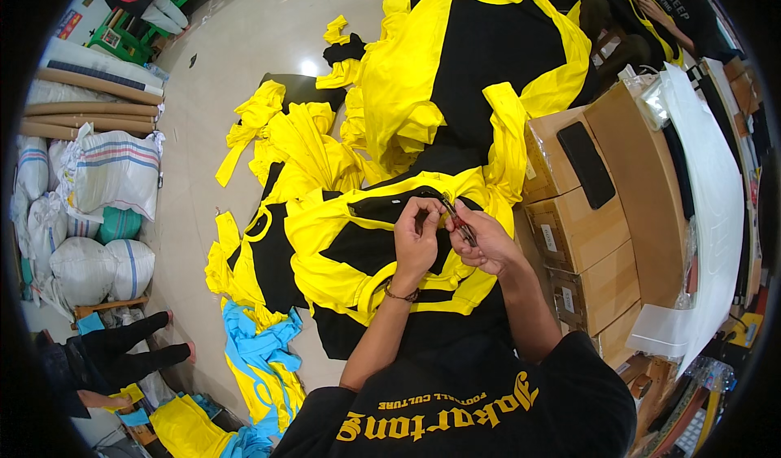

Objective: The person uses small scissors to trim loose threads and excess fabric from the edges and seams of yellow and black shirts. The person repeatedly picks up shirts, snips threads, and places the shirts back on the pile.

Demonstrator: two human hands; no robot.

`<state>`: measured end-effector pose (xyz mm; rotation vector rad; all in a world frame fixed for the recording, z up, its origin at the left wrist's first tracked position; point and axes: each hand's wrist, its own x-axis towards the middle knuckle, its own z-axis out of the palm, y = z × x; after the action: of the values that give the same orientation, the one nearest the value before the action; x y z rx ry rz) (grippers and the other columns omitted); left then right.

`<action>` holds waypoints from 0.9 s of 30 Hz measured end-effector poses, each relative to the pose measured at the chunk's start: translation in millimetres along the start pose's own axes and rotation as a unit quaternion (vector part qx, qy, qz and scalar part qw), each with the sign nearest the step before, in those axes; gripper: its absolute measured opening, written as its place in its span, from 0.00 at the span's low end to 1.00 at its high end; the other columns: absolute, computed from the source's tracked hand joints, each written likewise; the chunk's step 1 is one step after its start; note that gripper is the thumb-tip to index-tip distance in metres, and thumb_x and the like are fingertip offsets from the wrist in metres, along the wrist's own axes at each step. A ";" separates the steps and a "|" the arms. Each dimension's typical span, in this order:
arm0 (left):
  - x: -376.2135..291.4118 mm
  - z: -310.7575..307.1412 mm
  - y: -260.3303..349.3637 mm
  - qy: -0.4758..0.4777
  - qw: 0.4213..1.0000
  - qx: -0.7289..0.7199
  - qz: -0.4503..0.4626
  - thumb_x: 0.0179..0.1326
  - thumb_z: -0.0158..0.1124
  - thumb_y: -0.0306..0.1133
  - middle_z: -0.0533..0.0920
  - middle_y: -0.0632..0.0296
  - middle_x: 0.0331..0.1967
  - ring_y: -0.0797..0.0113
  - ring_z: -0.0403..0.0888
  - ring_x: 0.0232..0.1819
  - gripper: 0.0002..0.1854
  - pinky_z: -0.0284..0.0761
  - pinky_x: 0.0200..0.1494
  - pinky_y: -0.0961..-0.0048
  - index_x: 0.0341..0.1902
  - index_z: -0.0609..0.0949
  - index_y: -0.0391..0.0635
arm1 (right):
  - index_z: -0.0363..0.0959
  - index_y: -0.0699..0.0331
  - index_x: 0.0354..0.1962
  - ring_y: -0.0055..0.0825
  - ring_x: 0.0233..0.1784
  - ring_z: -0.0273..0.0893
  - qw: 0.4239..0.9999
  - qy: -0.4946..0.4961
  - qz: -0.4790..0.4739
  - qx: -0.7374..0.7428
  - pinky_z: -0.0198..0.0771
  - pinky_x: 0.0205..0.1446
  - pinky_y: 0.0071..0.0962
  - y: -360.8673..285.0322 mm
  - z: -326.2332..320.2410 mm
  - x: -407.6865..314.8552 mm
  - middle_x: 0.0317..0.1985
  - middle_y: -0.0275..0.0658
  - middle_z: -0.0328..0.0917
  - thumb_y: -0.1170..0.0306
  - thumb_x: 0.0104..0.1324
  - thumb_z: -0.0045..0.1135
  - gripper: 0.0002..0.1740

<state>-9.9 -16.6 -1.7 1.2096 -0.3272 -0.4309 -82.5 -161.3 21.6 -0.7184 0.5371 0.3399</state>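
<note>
Before me a yellow and black shirt (341,287) lies spread across my lap. Above it my right hand (485,238) holds a small pair of snips (460,223), its metal blades pointing up and left. My left hand (418,229) is close by on the left, thumb and fingertips pinched together near the blade tips; whatever fine thing may be between them is too small to tell. A dark beaded bracelet (401,292) circles the left wrist. More yellow and black garments (409,80) are heaped beyond the hands.
Cardboard boxes (579,226) stand at the right, with a black phone-like object (586,165) on top. Blue and yellow cloth (259,348) lies on the floor at the left. White sacks (116,171) line the left wall. Other people are at the top right, top left and lower left.
</note>
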 end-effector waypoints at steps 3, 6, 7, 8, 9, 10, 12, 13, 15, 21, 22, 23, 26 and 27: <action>-1.1 -1.1 -2.8 -0.010 1.000 -0.026 0.000 0.77 0.57 0.20 0.79 0.63 0.41 0.75 0.76 0.42 0.05 0.75 0.51 0.75 0.41 0.74 0.41 | 0.71 0.61 0.40 0.13 0.08 0.49 1.000 -0.004 0.001 0.001 0.46 0.10 0.15 1.4 -1.9 0.8 0.14 0.32 0.66 0.47 0.85 0.39 0.26; -1.5 -2.8 -4.7 -0.022 0.999 -0.027 0.008 0.76 0.57 0.20 0.78 0.63 0.40 0.74 0.77 0.41 0.05 0.76 0.51 0.75 0.41 0.74 0.41 | 0.71 0.61 0.40 0.13 0.08 0.49 1.000 -0.003 -0.001 0.006 0.46 0.10 0.16 1.1 -1.5 1.6 0.14 0.32 0.67 0.47 0.85 0.40 0.26; -1.8 -3.9 -6.0 -0.026 0.999 -0.029 0.007 0.76 0.57 0.20 0.78 0.63 0.40 0.74 0.77 0.41 0.05 0.76 0.51 0.75 0.41 0.74 0.41 | 0.72 0.61 0.40 0.13 0.08 0.49 1.000 -0.002 -0.003 0.010 0.45 0.10 0.16 0.6 -0.3 1.7 0.14 0.32 0.67 0.48 0.85 0.41 0.25; -2.1 -4.9 -7.3 -0.031 0.999 -0.032 0.006 0.75 0.57 0.19 0.78 0.63 0.39 0.74 0.77 0.42 0.05 0.76 0.52 0.74 0.41 0.74 0.41 | 0.72 0.61 0.40 0.13 0.07 0.49 1.000 0.000 -0.004 0.015 0.44 0.10 0.16 0.2 0.4 1.9 0.14 0.32 0.68 0.48 0.84 0.42 0.25; -2.1 -5.9 -8.4 -0.035 0.999 -0.024 0.014 0.75 0.58 0.19 0.78 0.63 0.39 0.74 0.77 0.42 0.05 0.76 0.52 0.74 0.41 0.74 0.41 | 0.72 0.61 0.40 0.13 0.07 0.49 1.000 -0.003 -0.003 0.017 0.45 0.10 0.16 -0.2 0.4 2.3 0.14 0.32 0.67 0.48 0.84 0.42 0.25; -2.2 -6.9 -9.3 -0.038 0.999 -0.017 0.022 0.75 0.58 0.19 0.78 0.64 0.39 0.74 0.77 0.42 0.05 0.75 0.52 0.74 0.41 0.74 0.41 | 0.71 0.60 0.40 0.13 0.08 0.48 1.000 -0.005 -0.003 0.019 0.45 0.10 0.16 -0.6 0.4 2.6 0.14 0.32 0.67 0.48 0.84 0.42 0.25; -2.5 -7.7 -9.4 -0.040 0.999 -0.003 0.034 0.74 0.59 0.19 0.78 0.64 0.39 0.73 0.77 0.42 0.05 0.75 0.52 0.73 0.41 0.75 0.41 | 0.71 0.60 0.40 0.13 0.08 0.48 1.000 -0.005 -0.004 0.021 0.45 0.10 0.16 -1.2 1.1 2.8 0.15 0.32 0.66 0.48 0.84 0.42 0.24; -2.8 -7.3 -8.0 -0.037 0.999 0.003 0.038 0.74 0.59 0.19 0.78 0.65 0.39 0.73 0.77 0.42 0.05 0.75 0.52 0.73 0.41 0.75 0.41 | 0.71 0.60 0.40 0.13 0.08 0.48 1.000 -0.002 -0.005 0.020 0.45 0.11 0.16 -1.7 2.5 2.4 0.15 0.31 0.66 0.48 0.84 0.42 0.24; -3.1 -7.1 -7.6 -0.032 0.998 0.016 0.045 0.74 0.59 0.19 0.78 0.65 0.38 0.74 0.76 0.42 0.04 0.75 0.52 0.74 0.41 0.75 0.41 | 0.70 0.59 0.39 0.13 0.08 0.49 1.000 0.004 -0.010 0.018 0.45 0.11 0.16 -1.6 4.5 2.2 0.15 0.31 0.65 0.48 0.84 0.42 0.24; -1.0 -8.1 -10.5 0.030 0.999 0.000 0.018 0.76 0.62 0.23 0.79 0.66 0.38 0.76 0.76 0.41 0.05 0.75 0.48 0.77 0.41 0.76 0.41 | 0.70 0.58 0.39 0.14 0.08 0.49 0.999 -0.018 -0.010 0.043 0.45 0.11 0.16 2.1 3.5 -2.7 0.15 0.31 0.65 0.46 0.85 0.39 0.26; -0.2 -8.8 -10.8 0.040 0.999 -0.011 0.014 0.75 0.62 0.23 0.80 0.65 0.38 0.77 0.76 0.41 0.04 0.75 0.49 0.78 0.41 0.76 0.41 | 0.70 0.58 0.39 0.14 0.08 0.49 0.999 -0.016 -0.002 0.043 0.45 0.11 0.16 2.1 5.1 -4.9 0.15 0.31 0.65 0.45 0.85 0.38 0.26; 0.3 -9.2 -11.0 0.050 0.998 -0.021 0.010 0.75 0.62 0.23 0.80 0.65 0.38 0.77 0.77 0.40 0.04 0.76 0.49 0.79 0.41 0.77 0.40 | 0.70 0.58 0.39 0.14 0.08 0.49 0.999 -0.014 0.006 0.043 0.45 0.11 0.16 2.8 6.0 -6.4 0.15 0.31 0.66 0.45 0.85 0.37 0.27; 1.1 -6.9 -11.3 0.065 0.998 -0.004 0.005 0.75 0.62 0.23 0.80 0.65 0.39 0.77 0.77 0.41 0.04 0.76 0.49 0.79 0.41 0.77 0.40 | 0.70 0.58 0.39 0.14 0.08 0.48 0.996 -0.045 0.029 0.071 0.46 0.11 0.17 9.6 2.7 -7.5 0.15 0.31 0.66 0.45 0.85 0.37 0.27; 1.5 -6.6 -11.5 0.066 0.998 -0.007 0.010 0.75 0.63 0.23 0.81 0.65 0.39 0.77 0.77 0.41 0.04 0.76 0.49 0.79 0.41 0.77 0.40 | 0.70 0.58 0.39 0.14 0.08 0.48 0.996 -0.046 0.029 0.071 0.46 0.11 0.17 10.4 2.3 -6.9 0.15 0.31 0.66 0.45 0.85 0.37 0.27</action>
<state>-7.2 -15.2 -14.7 1.2135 -0.2231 -0.3339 -92.1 -153.1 21.5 -0.5477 0.4901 0.3823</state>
